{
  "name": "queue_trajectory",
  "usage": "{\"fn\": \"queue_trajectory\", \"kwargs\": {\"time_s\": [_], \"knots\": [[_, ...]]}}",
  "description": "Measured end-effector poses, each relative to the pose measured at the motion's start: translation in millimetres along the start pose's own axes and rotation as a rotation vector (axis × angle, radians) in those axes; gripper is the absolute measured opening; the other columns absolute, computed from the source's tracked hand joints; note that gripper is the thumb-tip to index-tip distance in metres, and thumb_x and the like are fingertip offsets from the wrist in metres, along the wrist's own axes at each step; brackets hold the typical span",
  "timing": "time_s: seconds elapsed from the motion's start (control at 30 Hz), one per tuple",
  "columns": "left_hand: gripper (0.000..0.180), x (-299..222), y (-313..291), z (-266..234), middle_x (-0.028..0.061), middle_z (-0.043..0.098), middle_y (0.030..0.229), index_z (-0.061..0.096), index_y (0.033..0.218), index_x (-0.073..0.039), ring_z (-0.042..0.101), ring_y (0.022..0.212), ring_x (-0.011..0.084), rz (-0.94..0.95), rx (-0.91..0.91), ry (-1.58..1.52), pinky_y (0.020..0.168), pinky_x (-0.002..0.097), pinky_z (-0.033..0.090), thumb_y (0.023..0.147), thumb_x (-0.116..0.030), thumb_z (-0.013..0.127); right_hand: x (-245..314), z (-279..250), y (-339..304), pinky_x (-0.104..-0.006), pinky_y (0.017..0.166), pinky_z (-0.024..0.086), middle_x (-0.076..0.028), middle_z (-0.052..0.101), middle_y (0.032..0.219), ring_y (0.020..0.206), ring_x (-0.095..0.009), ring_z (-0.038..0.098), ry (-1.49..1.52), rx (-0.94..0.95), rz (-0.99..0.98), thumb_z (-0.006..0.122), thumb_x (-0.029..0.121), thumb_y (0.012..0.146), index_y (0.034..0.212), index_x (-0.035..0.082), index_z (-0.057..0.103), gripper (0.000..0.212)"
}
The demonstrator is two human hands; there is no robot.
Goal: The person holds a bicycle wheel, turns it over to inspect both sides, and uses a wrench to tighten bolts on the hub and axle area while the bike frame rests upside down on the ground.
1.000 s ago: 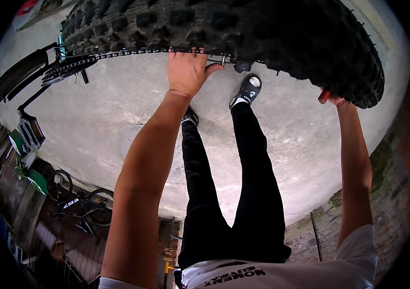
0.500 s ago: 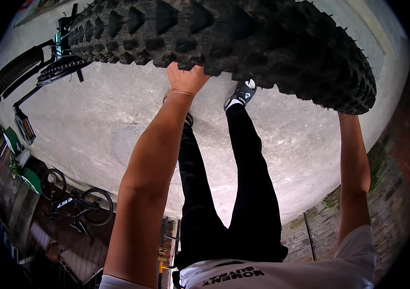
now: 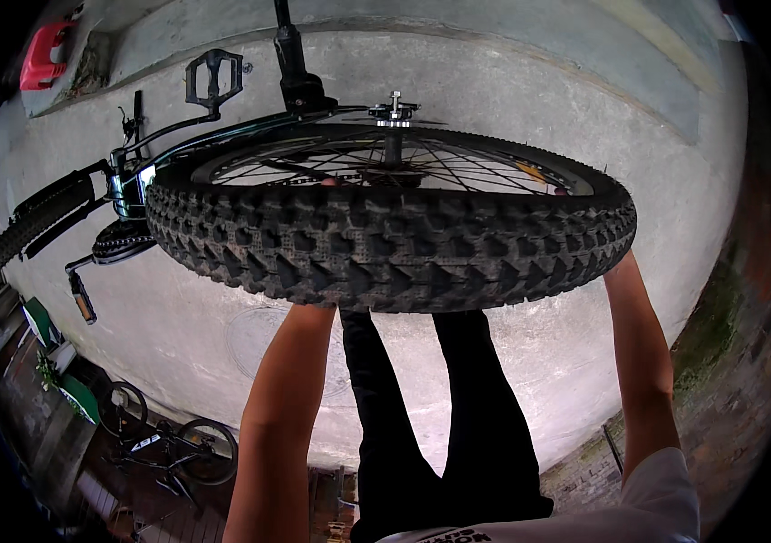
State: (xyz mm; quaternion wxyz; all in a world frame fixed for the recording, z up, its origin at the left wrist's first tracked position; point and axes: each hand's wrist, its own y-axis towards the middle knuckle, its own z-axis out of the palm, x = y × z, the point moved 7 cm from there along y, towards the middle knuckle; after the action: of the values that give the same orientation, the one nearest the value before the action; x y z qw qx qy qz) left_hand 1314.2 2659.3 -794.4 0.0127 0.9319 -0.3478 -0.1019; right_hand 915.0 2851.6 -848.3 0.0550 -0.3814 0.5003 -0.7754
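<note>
A bicycle wheel (image 3: 385, 244) with a thick knobby black tyre lies nearly flat in front of me, raised above the ground. My left hand (image 3: 329, 183) grips its near side from below; only a bit of finger shows over the inner rim, and the tyre hides the rest. Farther right, my right hand (image 3: 560, 191) holds the same wheel, also mostly covered by the tyre. Thin dark spokes run to the hub (image 3: 392, 149), whose bright axle end points upward. An orange reflector (image 3: 530, 170) sits among the spokes on the right.
To the left are a dark bicycle frame (image 3: 118, 185), a pedal (image 3: 214, 78) on its crank, a lower pedal (image 3: 85, 303) and another knobby tyre (image 3: 32, 226). A second bicycle (image 3: 168, 448) stands lower left. A red plastic object (image 3: 44, 56) is at the far left, a brick surface (image 3: 575, 484) lower right.
The wheel has moved down in view and tipped, so its spokes and hub now show. Both hands have moved with it, and the tyre now covers my left hand, which showed before.
</note>
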Motion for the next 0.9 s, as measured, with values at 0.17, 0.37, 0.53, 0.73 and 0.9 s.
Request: {"fn": "queue_trajectory", "kwargs": {"time_s": [0.17, 0.37, 0.53, 0.73, 0.9], "knots": [[0.050, -8, -27, -18, 0.0111, 0.055, 0.133, 0.057, 0.130, -0.009, 0.052, 0.127, 0.0299, -0.038, 0.194, -0.033, 0.112, 0.0498, 0.035, 0.087, -0.034, 0.061, -17, -18, -19, -0.0402, 0.087, 0.056, -0.013, 0.068, 0.116, 0.105, -0.025, 0.067, 0.032, -0.043, -0.046, 0.050, 0.034, 0.102, 0.127, 0.003, 0.059, 0.040], [0.077, -1, -152, -102, 0.0185, 0.038, 0.154, 0.033, 0.154, -0.009, 0.034, 0.143, 0.0393, -0.191, 0.074, 0.008, 0.116, 0.0563, 0.025, 0.094, -0.051, 0.057, -8, -36, -40, -0.0359, 0.093, 0.057, -0.012, 0.067, 0.120, 0.107, -0.022, 0.067, -0.030, -0.241, -0.296, 0.054, 0.017, 0.103, 0.131, 0.004, 0.056, 0.031], [0.053, 14, -38, -212, 0.0243, 0.043, 0.147, 0.036, 0.144, 0.009, 0.047, 0.135, 0.0320, -0.500, -0.470, -0.181, 0.116, 0.0427, 0.035, 0.110, -0.030, 0.030, 49, 36, -86, -0.0162, 0.043, 0.032, 0.004, 0.049, 0.078, 0.051, 0.000, 0.036, -0.159, -0.354, -0.600, 0.049, 0.018, 0.105, 0.129, 0.003, 0.058, 0.030], [0.057, 17, 5, -211, 0.0222, 0.050, 0.141, 0.043, 0.141, 0.007, 0.050, 0.131, 0.0304, -0.696, -0.476, -0.207, 0.115, 0.0417, 0.035, 0.110, -0.038, 0.026, 59, 68, -97, -0.0163, 0.048, 0.030, 0.006, 0.054, 0.079, 0.055, 0.002, 0.036, -0.327, -0.290, -0.664, 0.047, 0.019, 0.107, 0.125, 0.005, 0.062, 0.027], [0.079, 6, 6, -209, 0.0202, 0.050, 0.138, 0.042, 0.143, 0.008, 0.053, 0.126, 0.0289, -0.552, -0.347, -0.001, 0.110, 0.0422, 0.040, 0.098, -0.057, 0.040, 50, 62, -89, -0.0165, 0.048, 0.029, 0.007, 0.054, 0.079, 0.056, 0.003, 0.036, -0.300, -0.294, -0.649, 0.049, 0.020, 0.107, 0.122, 0.007, 0.063, 0.025]]}}
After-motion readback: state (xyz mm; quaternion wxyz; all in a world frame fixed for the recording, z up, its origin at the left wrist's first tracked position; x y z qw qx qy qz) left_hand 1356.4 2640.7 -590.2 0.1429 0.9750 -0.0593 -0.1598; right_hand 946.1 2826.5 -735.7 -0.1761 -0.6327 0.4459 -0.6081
